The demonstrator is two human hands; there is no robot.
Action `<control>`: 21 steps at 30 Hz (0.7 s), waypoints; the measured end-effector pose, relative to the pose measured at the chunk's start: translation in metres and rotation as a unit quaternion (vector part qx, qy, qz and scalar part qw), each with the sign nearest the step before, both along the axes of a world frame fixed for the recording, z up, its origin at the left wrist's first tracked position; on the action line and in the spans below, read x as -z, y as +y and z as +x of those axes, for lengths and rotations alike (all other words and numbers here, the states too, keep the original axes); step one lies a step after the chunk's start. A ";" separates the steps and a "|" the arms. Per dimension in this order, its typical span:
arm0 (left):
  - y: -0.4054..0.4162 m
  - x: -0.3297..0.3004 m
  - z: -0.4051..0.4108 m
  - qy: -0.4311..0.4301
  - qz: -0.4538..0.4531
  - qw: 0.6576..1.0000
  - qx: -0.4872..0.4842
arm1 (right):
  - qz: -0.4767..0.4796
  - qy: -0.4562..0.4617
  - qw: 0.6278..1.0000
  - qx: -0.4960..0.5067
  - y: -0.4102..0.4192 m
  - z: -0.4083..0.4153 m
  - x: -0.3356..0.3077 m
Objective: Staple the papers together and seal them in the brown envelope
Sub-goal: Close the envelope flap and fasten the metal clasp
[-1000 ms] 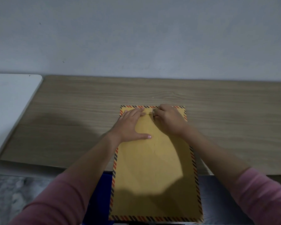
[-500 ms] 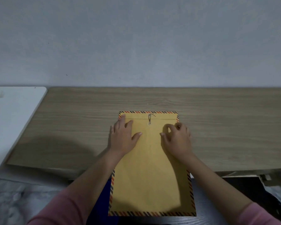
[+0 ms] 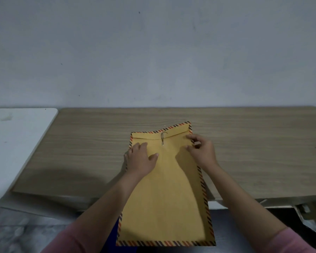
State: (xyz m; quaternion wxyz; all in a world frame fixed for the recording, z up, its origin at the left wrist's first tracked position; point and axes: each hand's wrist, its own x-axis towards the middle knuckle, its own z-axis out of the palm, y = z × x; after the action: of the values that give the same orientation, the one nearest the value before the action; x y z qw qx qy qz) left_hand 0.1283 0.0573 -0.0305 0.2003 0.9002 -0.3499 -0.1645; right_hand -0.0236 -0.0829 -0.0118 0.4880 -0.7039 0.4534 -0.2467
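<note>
The brown envelope (image 3: 164,189) lies lengthwise on the wooden table (image 3: 80,152), its near end hanging past the table's front edge, with bare wood on both sides and a pale wall (image 3: 153,52) behind. The left hand (image 3: 140,159) rests flat, fingers straight, on its upper left. The right hand (image 3: 202,152) pinches its right edge, whose far corner has lifted since half a second ago.

A plain pale grey wall (image 3: 153,52), flecked with a few small dark marks, rises behind the wood-grain worktop (image 3: 244,143). Left of the worktop, touching its edge, stands a white table (image 3: 16,143) with rounded corners. Below the worktop's front edge lies a grey marbled floor (image 3: 16,234). Light is dim and even.
</note>
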 end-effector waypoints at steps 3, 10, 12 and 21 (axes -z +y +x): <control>-0.008 -0.035 -0.011 0.140 -0.156 0.977 0.046 | 0.025 -0.101 0.994 -0.017 0.005 0.007 -0.022; -0.018 -0.126 -0.021 0.237 -0.332 0.906 0.111 | 0.188 -0.304 0.929 -0.091 0.008 0.023 -0.093; -0.015 -0.147 -0.020 0.251 -0.367 0.889 0.109 | 0.234 -0.348 0.893 -0.163 0.009 0.027 -0.111; 0.003 -0.224 -0.001 0.137 -0.504 0.850 0.064 | 0.003 -0.384 0.918 -0.098 0.010 0.044 -0.162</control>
State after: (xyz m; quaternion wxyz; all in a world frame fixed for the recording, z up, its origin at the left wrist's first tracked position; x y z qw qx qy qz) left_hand 0.1277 0.0600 0.1939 0.6614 0.6195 -0.4108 -0.0998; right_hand 0.0203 -0.0727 0.1499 0.6485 -0.5943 0.1611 -0.4475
